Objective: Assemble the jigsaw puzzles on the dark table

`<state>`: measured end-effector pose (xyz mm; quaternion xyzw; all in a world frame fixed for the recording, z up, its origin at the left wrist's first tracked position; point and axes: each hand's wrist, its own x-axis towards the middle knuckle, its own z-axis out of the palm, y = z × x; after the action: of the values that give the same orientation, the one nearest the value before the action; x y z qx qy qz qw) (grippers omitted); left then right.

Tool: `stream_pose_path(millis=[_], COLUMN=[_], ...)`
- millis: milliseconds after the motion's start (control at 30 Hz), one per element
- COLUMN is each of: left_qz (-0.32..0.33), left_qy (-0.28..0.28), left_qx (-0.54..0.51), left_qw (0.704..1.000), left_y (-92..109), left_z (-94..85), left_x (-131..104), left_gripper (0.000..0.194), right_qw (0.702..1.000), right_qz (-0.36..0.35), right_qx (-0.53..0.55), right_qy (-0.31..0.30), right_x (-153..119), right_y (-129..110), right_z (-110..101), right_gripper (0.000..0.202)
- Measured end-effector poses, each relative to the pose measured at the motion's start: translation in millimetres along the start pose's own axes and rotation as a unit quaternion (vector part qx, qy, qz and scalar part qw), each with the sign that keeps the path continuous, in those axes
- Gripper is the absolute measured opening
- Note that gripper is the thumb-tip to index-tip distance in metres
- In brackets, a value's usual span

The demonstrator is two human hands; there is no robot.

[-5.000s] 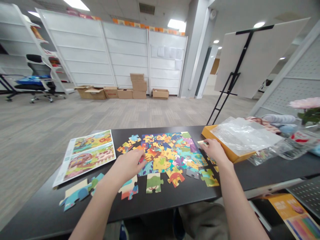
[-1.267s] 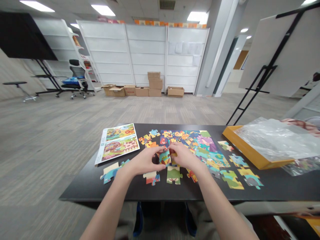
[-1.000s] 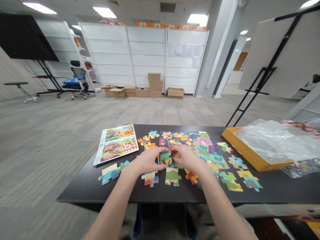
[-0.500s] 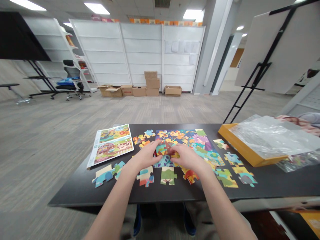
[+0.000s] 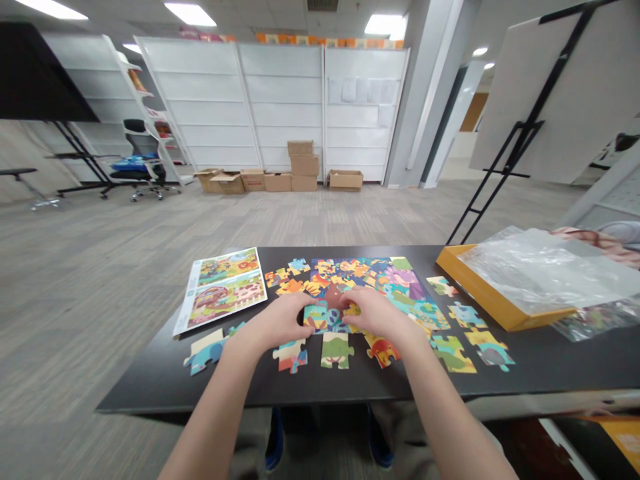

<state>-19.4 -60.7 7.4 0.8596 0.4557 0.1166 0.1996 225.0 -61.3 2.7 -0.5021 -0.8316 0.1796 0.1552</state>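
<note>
My left hand (image 5: 280, 321) grips a teal-and-green jigsaw puzzle piece (image 5: 315, 316) between thumb and fingers, at the left edge of a blue patterned puzzle piece (image 5: 334, 319). Opposite it, my right hand (image 5: 374, 312) has bent fingers on a yellow puzzle piece (image 5: 352, 311) beside that blue one; its fingertips are partly hidden. Behind both hands lies the colourful puzzle section (image 5: 407, 280), with loose orange pieces heaped on its left part. Near the front edge are a green tree piece (image 5: 336, 351), a red-and-cream piece (image 5: 291, 355) and an orange animal piece (image 5: 383, 350).
On the black table (image 5: 320, 390), a picture sheet (image 5: 225, 290) lies left. An orange box tray (image 5: 500, 293) with clear plastic wrapping (image 5: 545, 270) stands right. Several loose pieces, including an elephant-like blue one (image 5: 206, 351), lie around. Cardboard boxes (image 5: 303, 173) stand by the far shelves.
My left hand has come down and slightly left, bringing the teal-and-green puzzle piece beside the blue patterned one. My right hand stays in nearly the same place.
</note>
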Motion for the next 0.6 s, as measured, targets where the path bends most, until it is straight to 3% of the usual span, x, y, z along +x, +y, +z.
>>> stream_pose_path(millis=[333,600], left_qz=[0.018,0.022], left_qy=[0.003,0.013], left_qx=[-0.035,-0.04], left_qw=[0.999,0.999], left_y=[-7.4,-4.7], left_z=[3.9,5.6], left_x=[-1.3,-2.0], left_gripper=[0.048,0.042], right_qw=[1.0,1.0], right_qz=[-0.016,-0.025], right_qx=[-0.01,0.003], right_qy=[0.006,-0.001], right_x=[0.5,-4.1], right_y=[5.2,0.4], right_z=[5.1,-2.2], right_gripper=[0.013,0.018])
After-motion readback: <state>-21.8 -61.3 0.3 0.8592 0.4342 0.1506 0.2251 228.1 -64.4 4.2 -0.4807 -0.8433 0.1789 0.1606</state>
